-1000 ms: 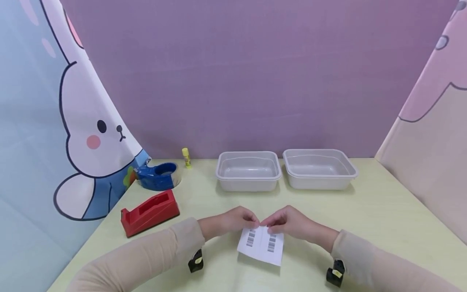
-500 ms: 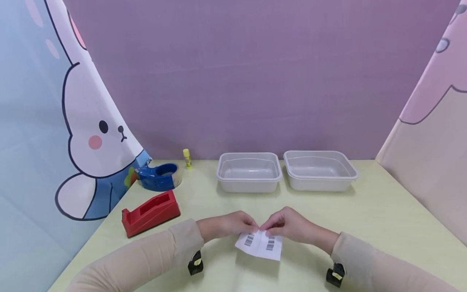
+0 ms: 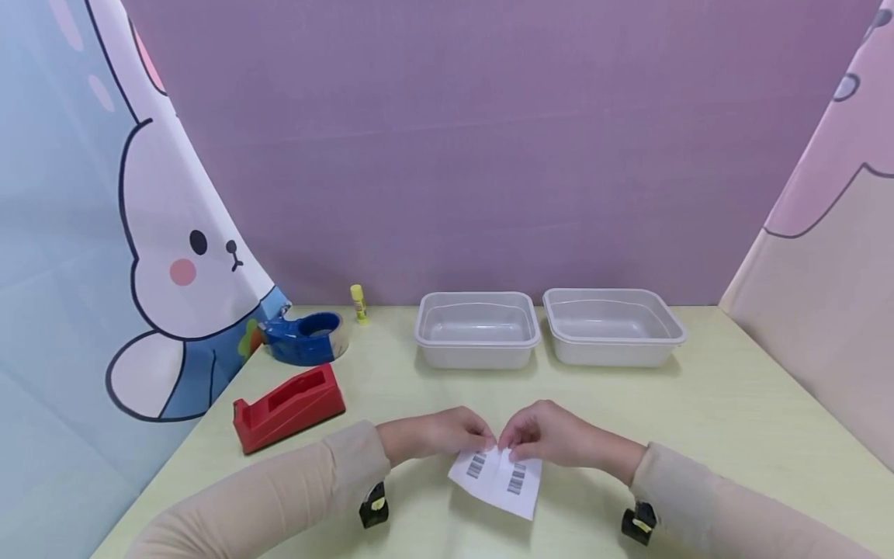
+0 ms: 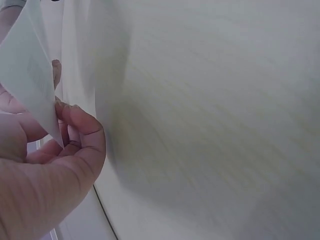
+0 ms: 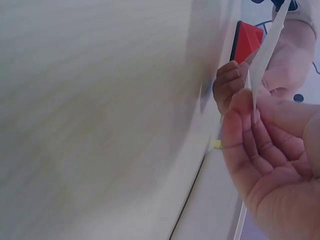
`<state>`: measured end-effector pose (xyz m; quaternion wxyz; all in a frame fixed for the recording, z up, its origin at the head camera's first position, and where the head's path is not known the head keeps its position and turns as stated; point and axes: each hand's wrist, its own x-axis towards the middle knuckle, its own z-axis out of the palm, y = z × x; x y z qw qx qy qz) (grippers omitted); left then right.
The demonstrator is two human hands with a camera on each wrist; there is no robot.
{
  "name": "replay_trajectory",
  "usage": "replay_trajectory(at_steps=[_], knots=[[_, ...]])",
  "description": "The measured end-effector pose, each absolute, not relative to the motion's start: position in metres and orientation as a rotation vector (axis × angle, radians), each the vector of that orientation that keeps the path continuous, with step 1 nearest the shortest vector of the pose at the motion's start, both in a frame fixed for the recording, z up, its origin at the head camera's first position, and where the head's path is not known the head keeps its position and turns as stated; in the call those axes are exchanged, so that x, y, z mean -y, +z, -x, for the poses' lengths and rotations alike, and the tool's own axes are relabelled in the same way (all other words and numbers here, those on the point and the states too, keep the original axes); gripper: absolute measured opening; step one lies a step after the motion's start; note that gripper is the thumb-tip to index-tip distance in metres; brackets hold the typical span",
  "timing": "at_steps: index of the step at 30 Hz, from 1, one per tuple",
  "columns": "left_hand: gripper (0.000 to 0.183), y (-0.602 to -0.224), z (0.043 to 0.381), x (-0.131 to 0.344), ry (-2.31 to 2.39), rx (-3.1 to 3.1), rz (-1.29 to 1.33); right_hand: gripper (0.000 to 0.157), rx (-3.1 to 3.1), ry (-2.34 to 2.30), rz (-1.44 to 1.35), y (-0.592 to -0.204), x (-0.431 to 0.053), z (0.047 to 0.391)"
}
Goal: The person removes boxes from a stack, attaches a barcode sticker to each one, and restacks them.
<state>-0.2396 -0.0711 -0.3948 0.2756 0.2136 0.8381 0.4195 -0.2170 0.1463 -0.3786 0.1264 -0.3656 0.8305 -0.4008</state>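
A white sheet of paper [image 3: 494,481] printed with two barcodes hangs tilted above the table, its top edge between the two hands. My left hand [image 3: 454,431] pinches that edge on the left side, thumb against curled fingers. On the right side, my right hand [image 3: 548,433] pinches the same edge with thumb and index finger. The fingertips of both hands are close together in the head view. The left wrist view shows the paper [image 4: 30,70] rising from the left hand's pinch. In the right wrist view the paper [image 5: 267,52] appears nearly edge-on.
Two grey-white plastic bins [image 3: 477,355] [image 3: 615,353] stand at the back of the pale table [image 3: 754,419]. To the left are a red tape dispenser [image 3: 289,407], a blue tape dispenser [image 3: 296,341] with a roll of tape, and an upright yellow glue stick [image 3: 358,303].
Both hands have come slightly nearer the body with the paper. The right hand's fingertips have shifted a little, and the paper's lower edge now hangs lower at the right.
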Motion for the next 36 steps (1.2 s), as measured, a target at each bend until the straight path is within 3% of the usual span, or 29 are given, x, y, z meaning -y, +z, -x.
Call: replay_trajectory(at_steps=[15, 36], knots=[[0.005, -0.402, 0.243, 0.074, 1.15, -2.407, -0.611, 0.004, -2.484, -1.233, 0.984, -0.383, -0.154, 0.226], [0.014, -0.406, 0.236, 0.076, 0.908, -2.61, -0.716, 0.011, -2.358, -1.387, 0.773, -0.374, -0.171, 0.239]])
